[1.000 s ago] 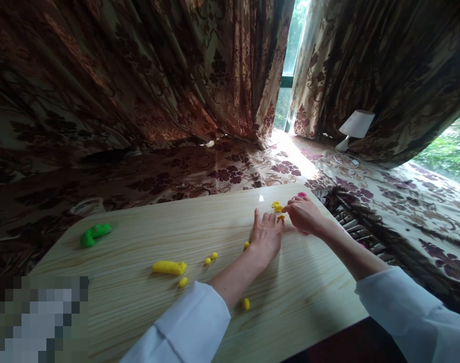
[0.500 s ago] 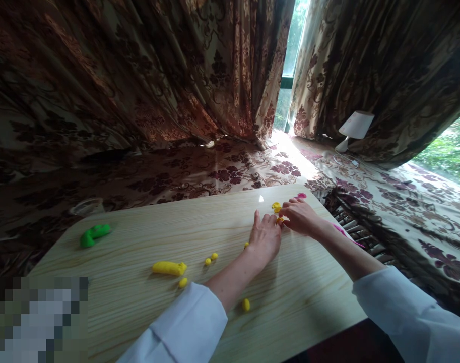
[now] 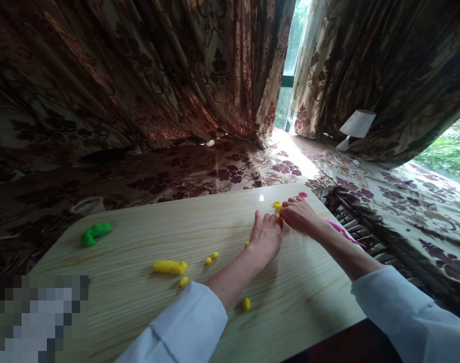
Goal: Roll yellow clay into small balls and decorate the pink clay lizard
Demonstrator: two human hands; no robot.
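My left hand (image 3: 265,237) and my right hand (image 3: 300,214) meet over the far right part of the table, fingertips almost together. Between them shows a small bit of yellow-orange modelling clay (image 3: 280,220), mostly covered by the fingers. Both hands are closed around it, though one outer finger of the left sticks up. A flattened yellow clay piece (image 3: 277,205) lies just beyond the right fingertips. Near the left wrist, a little yellow ball (image 3: 247,244) is partly hidden. Pink clay (image 3: 303,194) sits past the right hand, at the table's far corner.
On the wood-grain table (image 3: 139,312) lie a thick yellow clay roll (image 3: 169,267), several small yellow balls (image 3: 214,255) and a bent green clay piece (image 3: 95,234). A long pink strip (image 3: 343,232) is by the right edge. A white lamp (image 3: 357,124) stands beyond.
Both hands stay nearly in place, with slight finger movement at the clay. The right fingers have shifted a little, covering more of the small piece. The other clay pieces lie as before.
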